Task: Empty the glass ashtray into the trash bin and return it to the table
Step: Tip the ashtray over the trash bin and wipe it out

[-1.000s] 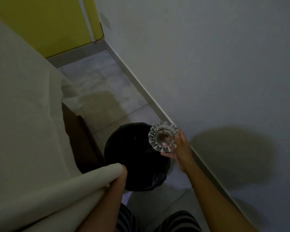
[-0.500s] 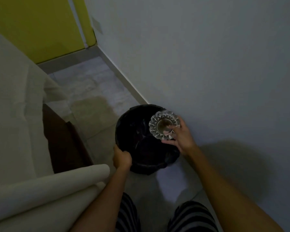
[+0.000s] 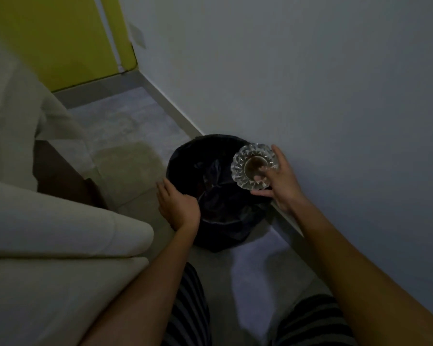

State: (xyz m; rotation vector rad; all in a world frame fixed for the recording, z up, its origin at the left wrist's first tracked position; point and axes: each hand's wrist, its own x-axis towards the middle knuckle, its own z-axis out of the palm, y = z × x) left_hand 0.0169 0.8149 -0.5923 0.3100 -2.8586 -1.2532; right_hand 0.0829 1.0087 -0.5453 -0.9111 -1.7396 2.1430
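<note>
The right hand (image 3: 284,182) pinched the glass ashtray (image 3: 255,166) over the black-lined trash bin (image 3: 210,196) beside the grey wall (image 3: 310,83), while the left hand (image 3: 179,206), fingers loosely spread, touched the bin's rim.

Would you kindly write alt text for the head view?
The right hand holds a glass ashtray over a black-lined trash bin beside a pale wall, while the left hand rests at the bin's near rim.

Home living room indicated: cream upholstered sofa (image 3: 48,221) set along left, tiled floor (image 3: 125,136), white wall (image 3: 285,71) with skirting, yellow-green door (image 3: 60,38) at far end, black-lined trash bin (image 3: 210,196) placed against wall.
</note>
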